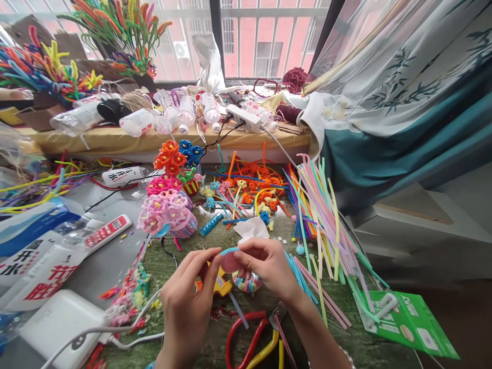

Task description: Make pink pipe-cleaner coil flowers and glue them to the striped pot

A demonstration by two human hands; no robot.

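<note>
A coiled pipe-cleaner disc (230, 262), pink in the middle with a light-blue outer edge, is held up between both hands. My left hand (189, 292) pinches its left edge with thumb and fingers. The opposite edge is pinched by my right hand (269, 264). Just behind and below lies a yellow glue gun (223, 285), partly hidden by my left hand, with a translucent glue stick (239, 310) pointing toward me. A multicoloured pipe-cleaner ring (246, 285) sits under my right fingers. Cutting pliers (265, 353) with red and yellow handles lie nearest me.
Pipe-cleaner flower pots (169, 212) stand beyond my left hand. Loose pipe cleaners (323, 215) spread on the right, near a green packet (417, 323). A white power bank (63, 328) with cables lies at left. Bottles and a power strip (245, 118) line the windowsill.
</note>
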